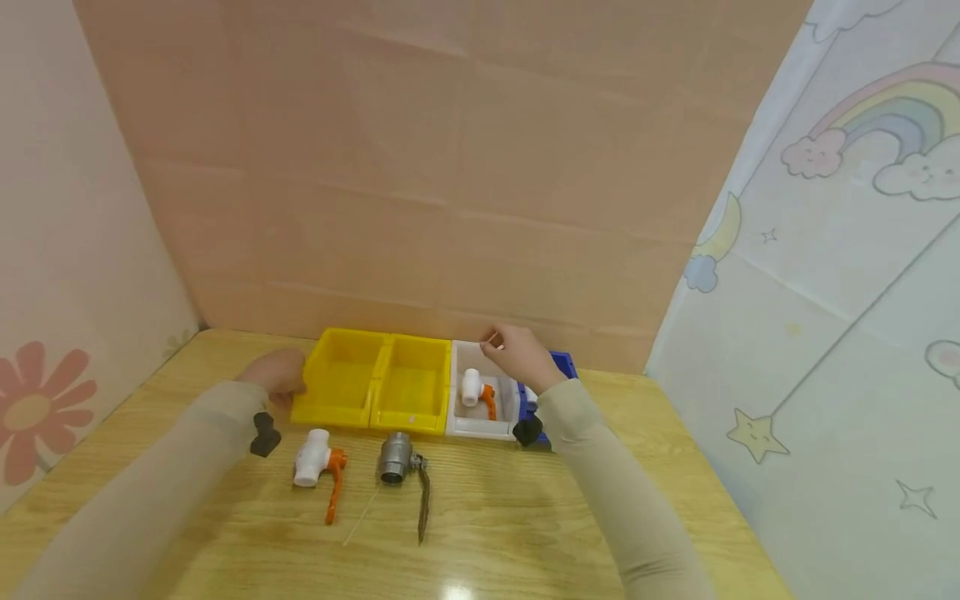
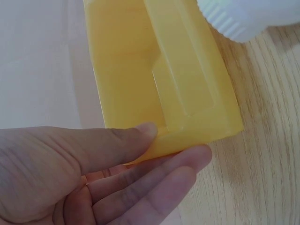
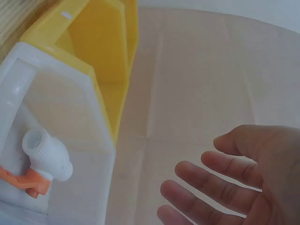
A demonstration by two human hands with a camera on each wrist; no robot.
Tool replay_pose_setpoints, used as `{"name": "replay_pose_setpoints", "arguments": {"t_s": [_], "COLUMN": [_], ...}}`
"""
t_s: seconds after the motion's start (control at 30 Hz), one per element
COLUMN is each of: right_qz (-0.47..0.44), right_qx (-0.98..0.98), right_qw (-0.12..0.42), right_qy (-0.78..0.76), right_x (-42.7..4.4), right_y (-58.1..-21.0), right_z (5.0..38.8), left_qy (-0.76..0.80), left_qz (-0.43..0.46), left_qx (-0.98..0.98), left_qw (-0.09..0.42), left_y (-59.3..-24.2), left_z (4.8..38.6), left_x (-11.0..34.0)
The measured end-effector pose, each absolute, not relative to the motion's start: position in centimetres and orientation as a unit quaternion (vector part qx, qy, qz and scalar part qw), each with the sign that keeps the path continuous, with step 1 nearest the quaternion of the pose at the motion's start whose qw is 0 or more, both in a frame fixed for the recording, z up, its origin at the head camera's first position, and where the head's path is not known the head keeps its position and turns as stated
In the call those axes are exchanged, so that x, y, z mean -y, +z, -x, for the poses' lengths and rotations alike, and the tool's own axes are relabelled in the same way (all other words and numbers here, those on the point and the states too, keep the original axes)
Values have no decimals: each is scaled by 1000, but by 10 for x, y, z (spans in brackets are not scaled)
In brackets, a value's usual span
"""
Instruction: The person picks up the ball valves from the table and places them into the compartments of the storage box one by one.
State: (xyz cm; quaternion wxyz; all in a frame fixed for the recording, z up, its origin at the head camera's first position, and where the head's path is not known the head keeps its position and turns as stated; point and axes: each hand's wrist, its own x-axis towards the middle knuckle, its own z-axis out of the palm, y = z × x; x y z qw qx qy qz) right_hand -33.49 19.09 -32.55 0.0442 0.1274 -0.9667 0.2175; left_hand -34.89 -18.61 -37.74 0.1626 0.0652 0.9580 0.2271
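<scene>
Beige sleeves reach over a wooden bench as a person's right hand, fingers loosely extended and gripping nothing, hovers by the white bin. Inside, a white-and-orange valve lies to that hand's near left, its body running front to back; the left hand is farther off. That left hand pinches the edge of the leftmost yellow bin, thumb over the rim. A second white-and-orange valve and a metal valve rest closer to the person.
</scene>
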Motion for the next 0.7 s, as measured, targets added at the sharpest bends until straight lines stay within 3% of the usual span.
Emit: {"name": "replay_pose_setpoints", "arguments": {"t_s": [0.33, 0.7], "right_qz": [-103, -32], "right_qx": [965, 983], "right_qw": [64, -9], "right_qy": [231, 183], "right_x": [-212, -239], "right_y": [-324, -343], "right_z": [310, 296], "left_qy": [225, 222], "left_qz": [-62, -57], "left_qx": [-959, -960], "left_qw": [162, 158], "left_y": [-377, -377], "left_z": [346, 333], "left_x": [185, 182]}}
